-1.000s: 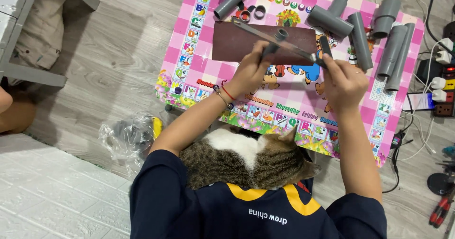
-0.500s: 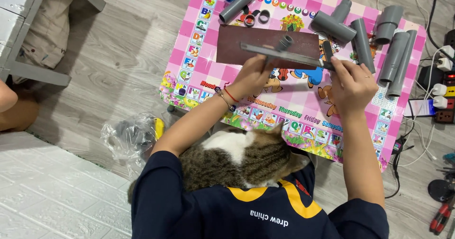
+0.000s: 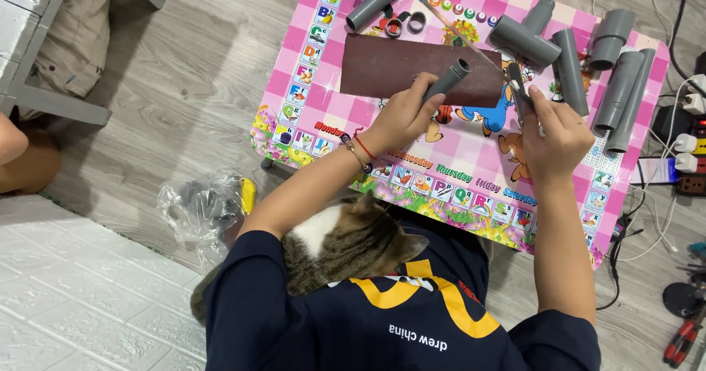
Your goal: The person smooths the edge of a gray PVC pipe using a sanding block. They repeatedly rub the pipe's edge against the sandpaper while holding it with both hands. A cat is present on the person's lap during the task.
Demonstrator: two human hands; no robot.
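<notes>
My left hand (image 3: 407,115) grips a short grey pipe piece (image 3: 448,79), tilted up to the right over a dark brown sandpaper sheet (image 3: 390,66). My right hand (image 3: 557,130) holds a thin rod-like tool (image 3: 467,36) by its dark handle, and the rod slants up and left above the pipe's open end. Both hands hover over a small pink table (image 3: 471,187) printed with coloured pictures and letters. A tabby cat (image 3: 342,242) lies in my lap under my left arm.
Several grey pipes and fittings (image 3: 588,62) lie along the table's far and right side, with small rings (image 3: 401,25) near the top. A crumpled plastic bag (image 3: 202,209) lies on the floor at left. Power strips and cables (image 3: 680,158) sit at right, a red-handled tool (image 3: 682,340) below them.
The pipe piece has tipped up from nearly level to slanted in my left hand. The rod has swung to point up and left. The cat has lifted its head.
</notes>
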